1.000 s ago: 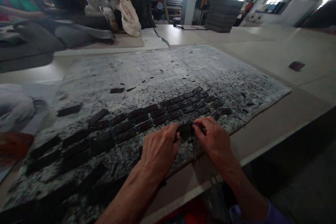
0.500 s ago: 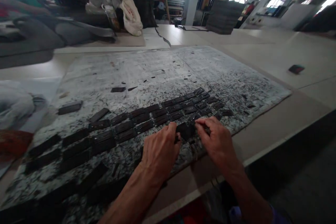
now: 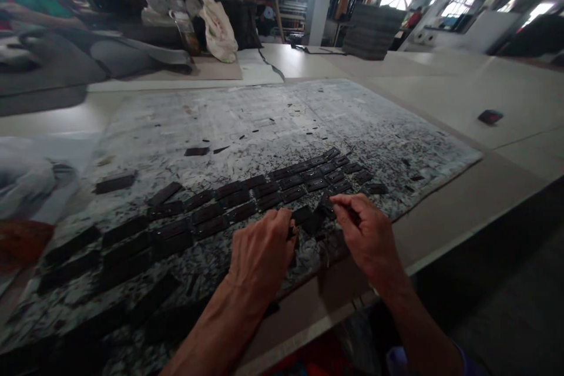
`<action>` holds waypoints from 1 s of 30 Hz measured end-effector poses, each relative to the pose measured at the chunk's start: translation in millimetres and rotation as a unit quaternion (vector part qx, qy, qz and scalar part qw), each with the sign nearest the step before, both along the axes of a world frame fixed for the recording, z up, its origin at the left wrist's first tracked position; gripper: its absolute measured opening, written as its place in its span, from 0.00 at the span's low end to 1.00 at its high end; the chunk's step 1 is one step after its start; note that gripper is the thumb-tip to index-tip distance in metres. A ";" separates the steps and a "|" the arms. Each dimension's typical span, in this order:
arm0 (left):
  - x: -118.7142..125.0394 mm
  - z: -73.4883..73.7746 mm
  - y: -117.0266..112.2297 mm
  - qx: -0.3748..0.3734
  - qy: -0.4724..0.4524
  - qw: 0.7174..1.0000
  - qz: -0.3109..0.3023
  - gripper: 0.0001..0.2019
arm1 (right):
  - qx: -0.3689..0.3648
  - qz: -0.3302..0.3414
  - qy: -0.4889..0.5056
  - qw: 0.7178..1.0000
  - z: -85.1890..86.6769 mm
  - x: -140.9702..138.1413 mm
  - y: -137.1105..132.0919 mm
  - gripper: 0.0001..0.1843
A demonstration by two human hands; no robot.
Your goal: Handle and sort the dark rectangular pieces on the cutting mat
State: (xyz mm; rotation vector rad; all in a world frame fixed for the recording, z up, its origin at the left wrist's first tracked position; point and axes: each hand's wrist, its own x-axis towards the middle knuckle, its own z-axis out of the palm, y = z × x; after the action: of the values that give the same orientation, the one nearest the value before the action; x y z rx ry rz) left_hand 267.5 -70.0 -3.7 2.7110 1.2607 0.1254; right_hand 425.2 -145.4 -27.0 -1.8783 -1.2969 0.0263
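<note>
Rows of small dark rectangular pieces [image 3: 207, 213] with glossy marks lie across a white, black-speckled board [image 3: 247, 108]. At the near end of the rows my left hand [image 3: 264, 247] is closed, its fingers curled; something dark shows at the fingertips but is too hidden to name. My right hand [image 3: 368, 235] pinches a small black piece [image 3: 326, 204] between thumb and forefinger. Between the hands, more black pieces [image 3: 304, 215] lie close together on the board. Larger matte black strips [image 3: 126, 249] lie to the left of my left hand.
Loose black scraps [image 3: 197, 151] are scattered on the board. Farther back stand a clear jar [image 3: 187, 32], a whitish cloth bag [image 3: 219, 29] and a dark stack of sheets [image 3: 369, 30]. A small dark box [image 3: 490, 117] is on the right tabletop. A person's arm [image 3: 48, 14] shows at upper left.
My hands have moved slightly apart, the left one to the left and the right one a little right. The black piece in my right hand appears more raised and tilted. The view has shifted slightly.
</note>
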 end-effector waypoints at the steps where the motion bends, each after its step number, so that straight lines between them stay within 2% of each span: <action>1: -0.4 0.3 0.1 0.004 -0.001 1.000 0.003 0.08 | 0.000 0.003 0.005 1.000 0.4 -0.1 -1.0 0.10; 9: -1.5 1.0 -2.9 0.021 -0.050 0.998 -0.012 0.07 | -0.025 0.041 0.050 0.998 3.1 0.7 -0.7 0.13; 14: -2.1 1.0 -7.1 0.004 -0.080 0.996 -0.034 0.09 | -0.094 0.058 0.083 0.990 12.1 -0.7 5.2 0.17; 18: -4.9 1.4 -10.4 -0.012 -0.075 0.996 -0.037 0.10 | -0.181 0.087 0.034 0.979 15.0 -9.6 4.5 0.21; 23: -17.5 2.9 -14.7 -0.046 -0.067 0.996 -0.023 0.11 | -0.294 0.128 -0.042 0.946 13.4 -31.5 -5.3 0.24; 27: -28.3 6.8 -17.4 -0.084 -0.067 0.994 -0.007 0.11 | -0.327 0.124 -0.086 0.933 11.7 -44.2 -10.1 0.24; 30: -33.3 7.3 -18.2 -0.092 -0.076 0.993 -0.005 0.11 | -0.320 0.123 -0.105 0.933 9.1 -47.9 -12.3 0.24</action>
State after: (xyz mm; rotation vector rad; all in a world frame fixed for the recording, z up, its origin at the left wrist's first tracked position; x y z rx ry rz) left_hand 234.2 -88.2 3.6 2.4995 1.1563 0.1998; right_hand 377.2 -157.7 -18.0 -2.2826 -1.8235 0.4385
